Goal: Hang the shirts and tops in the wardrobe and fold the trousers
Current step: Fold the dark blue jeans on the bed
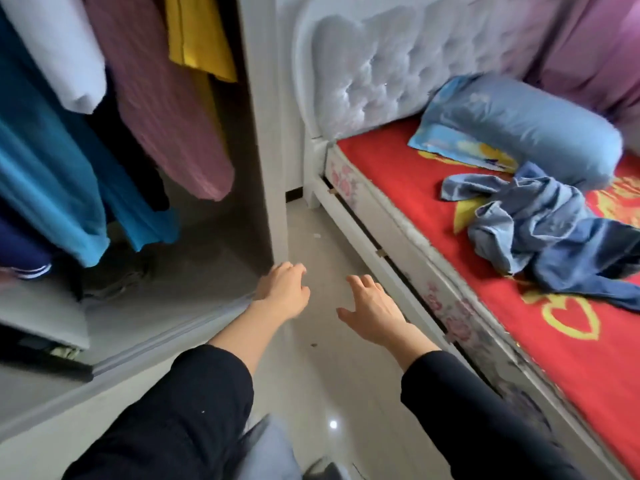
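Note:
Several tops hang in the open wardrobe [263, 188] at the left: a teal one [52, 174], a pink striped one [162, 109], a white one [59, 53] and a yellow one [197, 32]. A crumpled pair of blue denim trousers [547, 230] lies on the red bed cover [415, 192] at the right. My left hand [284, 292] hovers over the floor beside the wardrobe's side panel, fingers loosely curled, holding nothing. My right hand [370, 310] is spread out above the floor near the bed's side, also empty.
A blue bolster pillow [526, 129] lies by the white tufted headboard [398, 64]. The bed frame's side rail [391, 258] runs along the right. Pale tiled floor [332, 375] lies between wardrobe and bed. A sliding-door track [156, 348] edges the wardrobe's base.

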Action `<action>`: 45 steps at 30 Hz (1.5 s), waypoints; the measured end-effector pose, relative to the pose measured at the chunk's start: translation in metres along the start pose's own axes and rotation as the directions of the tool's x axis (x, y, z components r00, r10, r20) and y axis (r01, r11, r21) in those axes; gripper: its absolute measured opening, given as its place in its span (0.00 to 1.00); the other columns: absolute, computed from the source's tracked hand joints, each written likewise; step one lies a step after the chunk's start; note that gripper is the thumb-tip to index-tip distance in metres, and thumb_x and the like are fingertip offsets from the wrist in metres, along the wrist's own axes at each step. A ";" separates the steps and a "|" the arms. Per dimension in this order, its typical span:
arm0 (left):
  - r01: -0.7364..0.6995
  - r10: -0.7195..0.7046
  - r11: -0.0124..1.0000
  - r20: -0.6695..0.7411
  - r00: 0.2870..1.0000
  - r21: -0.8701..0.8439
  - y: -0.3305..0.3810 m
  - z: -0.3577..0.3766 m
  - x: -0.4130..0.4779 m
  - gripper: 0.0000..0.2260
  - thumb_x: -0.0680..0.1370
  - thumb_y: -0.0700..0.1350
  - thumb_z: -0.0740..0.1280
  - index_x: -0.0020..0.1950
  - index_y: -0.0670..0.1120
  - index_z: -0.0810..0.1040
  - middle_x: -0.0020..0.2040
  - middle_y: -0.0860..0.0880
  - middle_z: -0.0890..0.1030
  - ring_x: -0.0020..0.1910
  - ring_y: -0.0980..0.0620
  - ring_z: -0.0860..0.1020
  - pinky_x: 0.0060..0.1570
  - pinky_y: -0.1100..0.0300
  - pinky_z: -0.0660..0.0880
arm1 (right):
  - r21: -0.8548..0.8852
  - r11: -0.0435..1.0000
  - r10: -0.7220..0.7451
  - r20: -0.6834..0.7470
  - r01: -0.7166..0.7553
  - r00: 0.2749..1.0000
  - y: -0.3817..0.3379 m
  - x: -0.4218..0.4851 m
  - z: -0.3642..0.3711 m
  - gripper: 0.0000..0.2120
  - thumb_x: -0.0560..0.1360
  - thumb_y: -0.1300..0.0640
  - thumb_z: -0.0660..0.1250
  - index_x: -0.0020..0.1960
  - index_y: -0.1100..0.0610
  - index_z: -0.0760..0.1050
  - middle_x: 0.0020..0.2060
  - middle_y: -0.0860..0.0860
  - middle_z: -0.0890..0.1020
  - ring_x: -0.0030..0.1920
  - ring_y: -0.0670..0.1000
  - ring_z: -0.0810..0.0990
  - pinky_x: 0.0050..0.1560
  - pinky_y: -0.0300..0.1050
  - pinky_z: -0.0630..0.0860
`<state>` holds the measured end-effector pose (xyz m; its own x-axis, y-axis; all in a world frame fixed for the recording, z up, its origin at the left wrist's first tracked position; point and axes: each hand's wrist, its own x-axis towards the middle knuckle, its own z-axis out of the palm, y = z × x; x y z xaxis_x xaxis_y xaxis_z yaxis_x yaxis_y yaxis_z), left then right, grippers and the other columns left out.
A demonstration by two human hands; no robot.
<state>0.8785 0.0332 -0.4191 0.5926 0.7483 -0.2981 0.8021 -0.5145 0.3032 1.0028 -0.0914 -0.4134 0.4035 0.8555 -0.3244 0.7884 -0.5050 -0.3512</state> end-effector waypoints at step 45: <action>-0.538 0.526 0.834 0.473 0.707 -0.124 0.810 0.323 0.383 0.28 0.78 0.46 0.59 0.77 0.52 0.55 0.73 0.50 0.64 0.68 0.49 0.66 0.64 0.52 0.67 | 0.502 0.482 0.856 -0.095 -0.718 0.508 0.910 0.144 -0.217 0.36 0.76 0.56 0.62 0.78 0.50 0.47 0.61 0.60 0.74 0.58 0.64 0.75 0.53 0.52 0.71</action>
<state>1.7795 -0.2324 -0.5801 0.8757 0.0600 -0.4791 0.3407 -0.7799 0.5250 1.8793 -0.4029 -0.5887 0.9239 0.0131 -0.3823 -0.1433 -0.9148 -0.3776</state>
